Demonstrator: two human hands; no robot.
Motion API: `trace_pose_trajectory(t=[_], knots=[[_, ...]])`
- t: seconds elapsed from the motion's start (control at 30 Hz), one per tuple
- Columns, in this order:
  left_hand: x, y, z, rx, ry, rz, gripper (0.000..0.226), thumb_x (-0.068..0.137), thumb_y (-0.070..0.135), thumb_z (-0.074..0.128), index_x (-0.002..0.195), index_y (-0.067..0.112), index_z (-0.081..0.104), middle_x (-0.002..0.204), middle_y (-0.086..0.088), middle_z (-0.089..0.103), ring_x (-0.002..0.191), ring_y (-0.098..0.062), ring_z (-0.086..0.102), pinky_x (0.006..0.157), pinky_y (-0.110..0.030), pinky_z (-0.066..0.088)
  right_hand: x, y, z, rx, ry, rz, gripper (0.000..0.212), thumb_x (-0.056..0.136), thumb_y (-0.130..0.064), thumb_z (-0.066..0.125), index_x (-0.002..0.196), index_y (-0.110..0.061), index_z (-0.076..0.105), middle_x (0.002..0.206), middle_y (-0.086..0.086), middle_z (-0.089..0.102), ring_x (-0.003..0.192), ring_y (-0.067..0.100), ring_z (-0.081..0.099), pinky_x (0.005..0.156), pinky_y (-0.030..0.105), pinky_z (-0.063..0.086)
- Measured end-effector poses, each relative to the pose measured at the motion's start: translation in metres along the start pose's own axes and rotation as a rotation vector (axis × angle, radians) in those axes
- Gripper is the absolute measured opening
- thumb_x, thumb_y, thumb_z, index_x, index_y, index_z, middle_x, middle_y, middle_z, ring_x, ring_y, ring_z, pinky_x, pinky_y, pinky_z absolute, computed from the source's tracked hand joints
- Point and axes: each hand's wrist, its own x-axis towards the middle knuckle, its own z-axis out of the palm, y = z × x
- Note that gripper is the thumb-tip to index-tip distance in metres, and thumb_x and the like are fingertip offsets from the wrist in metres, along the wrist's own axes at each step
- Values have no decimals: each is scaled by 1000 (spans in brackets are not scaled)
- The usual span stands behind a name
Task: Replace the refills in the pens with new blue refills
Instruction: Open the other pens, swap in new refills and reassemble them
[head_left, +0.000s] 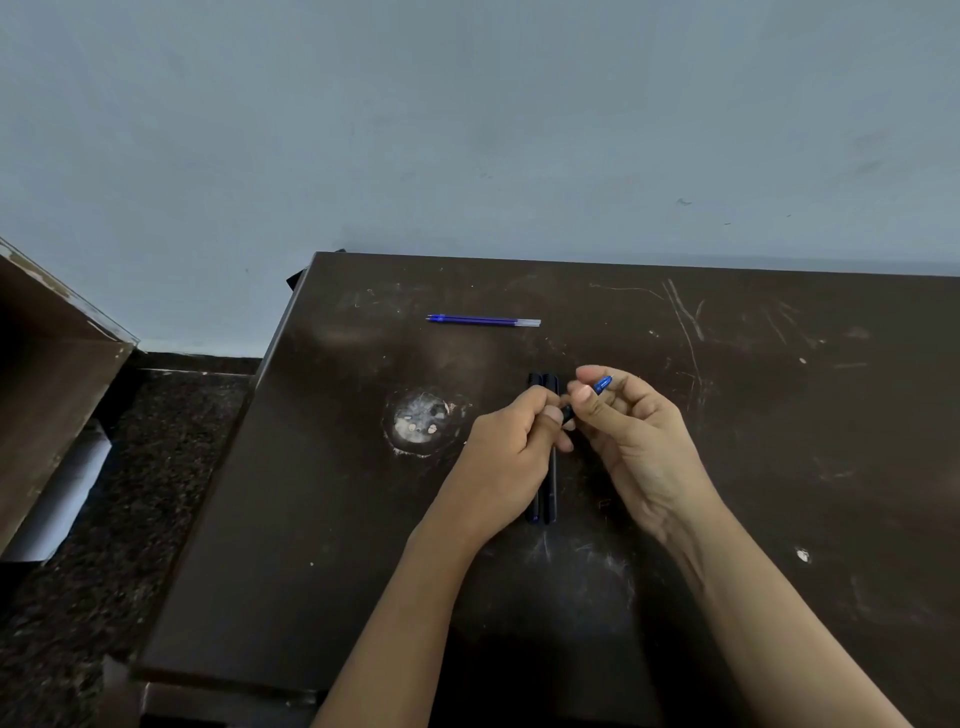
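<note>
pen: black barrel, blue tip | refills: two, blue, side-by-side

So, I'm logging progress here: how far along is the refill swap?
Done: nothing visibly finished. In hand: left hand and right hand grip one pen, blue tip exposed. Left: two blue refills lie unused far back on the table; two black pens lie under the hands.

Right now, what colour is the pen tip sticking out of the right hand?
Blue; the head view shows the pen tip pinched in the right hand.
</note>
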Motion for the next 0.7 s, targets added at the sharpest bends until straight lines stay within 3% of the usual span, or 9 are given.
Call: trace_pose_trajectory(t=[0.07,0.13,0.3,0.37,0.5,0.57,0.63,0.7], knots=[[0,0,0,49,17,12,19,100,25,40,92,22,56,83,8,69,60,7,53,58,-10,38,0,2,0,-61,28,-10,19,76,-6,66,94,-2,62,68,3,66,66,17,62,67,25,56],[1,0,0,59,28,17,22,101,23,39,90,18,57,77,6,67,56,8,52,55,-7,37,0,2,-1,-68,31,-12,14,79,-2,64,93,-3,62,66,2,66,63,16,63,67,25,56],[2,-3,-1,19,64,4,29,101,27,37,83,15,57,64,8,62,47,0,47,51,-16,39,-1,-2,-1,44,-54,23,29,87,11,47,108,-3,61,97,10,71,81,14,68,72,24,56],[2,-3,-1,21,60,10,28,101,27,37,84,16,57,66,8,63,47,0,47,50,-17,39,0,-2,-1,22,-60,36,30,89,10,46,111,-3,61,96,9,69,82,13,66,73,22,55],[3,-3,0,52,41,20,26,101,27,36,90,19,58,69,6,66,46,-1,47,49,-16,37,0,2,-1,-92,-6,11,19,82,-8,63,101,-7,64,73,1,66,72,14,63,75,27,53],[3,-4,1,68,45,12,24,101,28,36,92,21,57,71,5,66,47,0,47,50,-15,37,0,1,-3,-61,-7,12,20,86,3,56,101,-7,64,80,2,70,76,16,65,75,26,54],[3,-5,0,63,52,5,22,101,29,36,96,24,56,73,5,67,48,2,48,51,-13,35,0,-2,-3,17,-39,48,36,86,15,44,109,-7,63,94,5,72,87,15,68,76,23,55],[3,-5,0,55,53,5,21,101,29,35,100,26,56,73,5,67,48,2,48,51,-13,35,0,-4,-3,37,-48,57,38,86,14,45,112,-7,62,98,4,72,90,13,68,78,22,55]])
